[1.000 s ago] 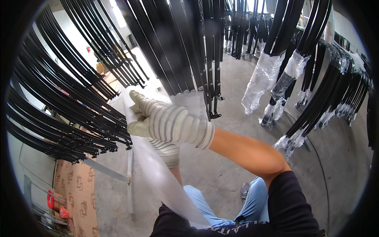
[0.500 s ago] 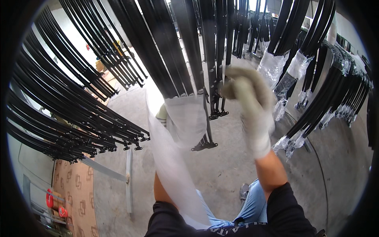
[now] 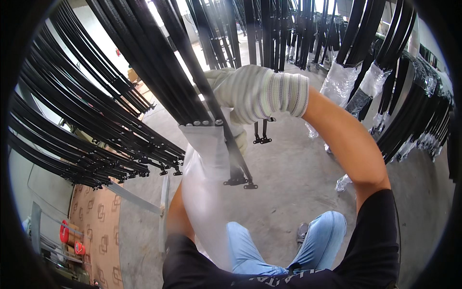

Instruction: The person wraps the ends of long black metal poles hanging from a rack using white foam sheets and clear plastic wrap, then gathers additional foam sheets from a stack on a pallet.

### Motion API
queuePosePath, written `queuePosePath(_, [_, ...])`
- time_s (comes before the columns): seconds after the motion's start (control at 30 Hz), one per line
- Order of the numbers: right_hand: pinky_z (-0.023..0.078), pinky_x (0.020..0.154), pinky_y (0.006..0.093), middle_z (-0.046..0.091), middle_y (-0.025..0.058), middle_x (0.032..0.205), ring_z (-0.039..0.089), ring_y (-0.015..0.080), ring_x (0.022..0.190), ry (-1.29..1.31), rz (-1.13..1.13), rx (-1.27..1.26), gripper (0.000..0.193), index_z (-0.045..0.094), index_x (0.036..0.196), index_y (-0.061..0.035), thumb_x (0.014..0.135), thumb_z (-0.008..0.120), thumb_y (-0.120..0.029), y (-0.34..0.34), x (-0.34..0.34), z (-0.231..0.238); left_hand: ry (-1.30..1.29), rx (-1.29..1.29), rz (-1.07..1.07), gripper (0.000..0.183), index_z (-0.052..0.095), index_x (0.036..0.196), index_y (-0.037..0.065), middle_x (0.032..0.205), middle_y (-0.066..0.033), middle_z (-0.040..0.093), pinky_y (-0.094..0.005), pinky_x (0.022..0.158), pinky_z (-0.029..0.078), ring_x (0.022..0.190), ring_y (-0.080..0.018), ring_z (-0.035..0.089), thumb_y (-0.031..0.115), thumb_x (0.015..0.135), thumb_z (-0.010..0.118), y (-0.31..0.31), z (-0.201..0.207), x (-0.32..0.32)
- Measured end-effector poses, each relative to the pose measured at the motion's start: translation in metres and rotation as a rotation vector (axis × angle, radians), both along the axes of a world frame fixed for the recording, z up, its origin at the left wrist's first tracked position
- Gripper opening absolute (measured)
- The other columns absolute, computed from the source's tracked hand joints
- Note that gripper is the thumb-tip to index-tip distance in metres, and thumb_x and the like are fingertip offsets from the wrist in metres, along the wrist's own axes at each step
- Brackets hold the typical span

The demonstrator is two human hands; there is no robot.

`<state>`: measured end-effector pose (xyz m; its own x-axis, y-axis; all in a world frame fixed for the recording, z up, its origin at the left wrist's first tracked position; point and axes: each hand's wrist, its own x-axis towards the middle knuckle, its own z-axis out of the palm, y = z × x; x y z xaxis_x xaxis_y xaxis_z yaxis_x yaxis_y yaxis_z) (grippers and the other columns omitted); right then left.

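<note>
In front of me hangs a bundle of long black metal bars, with small flat feet at the lower ends. A strip of translucent white foam sheet runs up from my lap and wraps the front of the bundle's lower part. My right hand, in a pale knitted glove, is closed around a black bar at the bundle's right side; its fingertips pass behind the bar. My left hand is behind the bundle and the sheet. Only a bit of its glove shows, and its fingers are hidden.
Rows of hanging black bars fill the left side. More bars hang at the back. On the right, some bundles have clear plastic wrap on their ends. A metal strip lies on the concrete floor, near red containers at the lower left.
My right hand has moved left from the hanging bars and now grips a bar against the bundle. The bundle has tilted and shifted left, and a second foot shows at its lower end.
</note>
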<state>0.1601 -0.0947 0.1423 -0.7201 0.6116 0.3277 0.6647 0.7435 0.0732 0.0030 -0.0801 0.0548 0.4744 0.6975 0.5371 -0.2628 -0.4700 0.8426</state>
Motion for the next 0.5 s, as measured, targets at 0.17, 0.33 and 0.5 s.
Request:
queuePosePath(0.17, [0.031, 0.099, 0.0286, 0.053, 0.0028, 0.110, 0.043, 0.0178, 0.111, 0.123, 0.154, 0.398, 0.018, 0.062, 0.088, -0.0060, 0.072, 0.060, -0.014, -0.037, 0.010, 0.004, -0.024, 0.031, 0.109, 0.046, 0.042, 0.117, 0.000, 0.113, -0.0102, 0.050, -0.0263, 0.081, 0.044, 0.098, -0.0173, 0.052, 0.006, 0.075, 0.059, -0.006, -0.006, -0.010])
queuePosePath(0.33, [0.041, 0.078, 0.0253, 0.055, 0.0010, 0.082, 0.053, 0.0135, 0.085, 0.296, 0.151, 0.244, 0.011, 0.056, 0.080, -0.0091, 0.074, 0.060, -0.017, -0.055, 0.027, -0.005, -0.276, 0.147, 0.474, 0.048, 0.041, 0.118, 0.000, 0.115, -0.0106, 0.050, -0.0267, 0.082, 0.043, 0.100, -0.0177, 0.052, 0.006, 0.075, 0.059, -0.036, -0.037, -0.029])
queuePosePath(0.5, [0.044, 0.061, 0.0256, 0.052, 0.0028, 0.062, 0.055, 0.0148, 0.060, 0.070, -0.163, -0.026, 0.006, 0.054, 0.074, -0.0082, 0.075, 0.057, -0.014, -0.065, 0.016, -0.001, -0.020, 0.150, 0.574, 0.054, 0.035, 0.122, 0.000, 0.120, -0.0128, 0.045, -0.0292, 0.085, 0.042, 0.104, -0.0213, 0.050, 0.006, 0.075, 0.059, -0.089, -0.074, -0.057])
